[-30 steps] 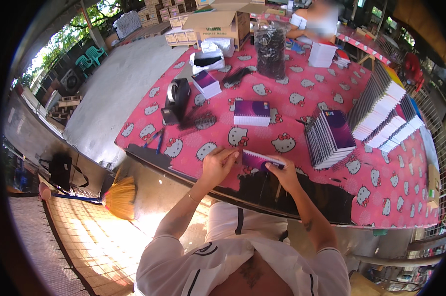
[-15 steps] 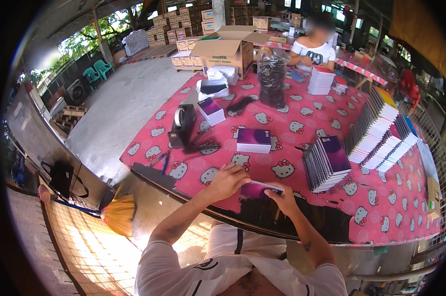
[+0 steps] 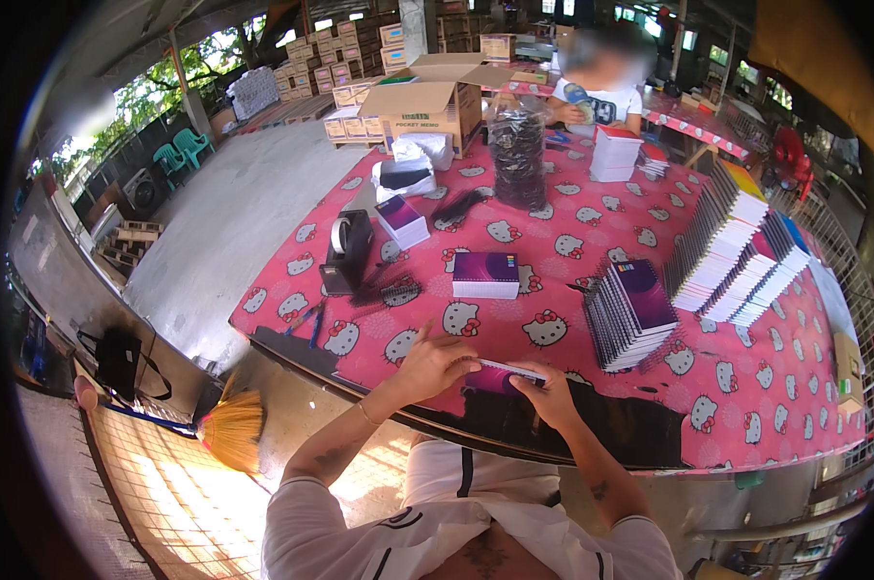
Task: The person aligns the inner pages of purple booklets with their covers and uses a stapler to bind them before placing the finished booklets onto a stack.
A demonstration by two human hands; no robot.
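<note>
Low over the table's near edge, a small purple notebook (image 3: 491, 379) is tilted, with its pale bound edge on the far side. My right hand (image 3: 553, 395) grips its right end, thumb on the cover. At the left end of that bound edge, the fingertips of my left hand (image 3: 437, 369) are pinched together; whatever is between them is too small to make out. Beyond my hands lies a short stack of purple-covered notebooks (image 3: 485, 280). To the right leans a taller stack of spiral-bound purple notebooks (image 3: 640, 304).
The table (image 3: 543, 331) has a pink patterned cover, torn near me. A black tape dispenser (image 3: 348, 253), loose dark strands (image 3: 389, 288) and pens (image 3: 317, 324) lie left. A dark wrapped bundle (image 3: 517, 159) and cardboard box (image 3: 422, 114) stand farther back. Across sits another person (image 3: 601, 97).
My left fingers have shifted slightly left and now pinch at the notebook's end. The view has turned slightly. The person across has raised something toward the chest.
</note>
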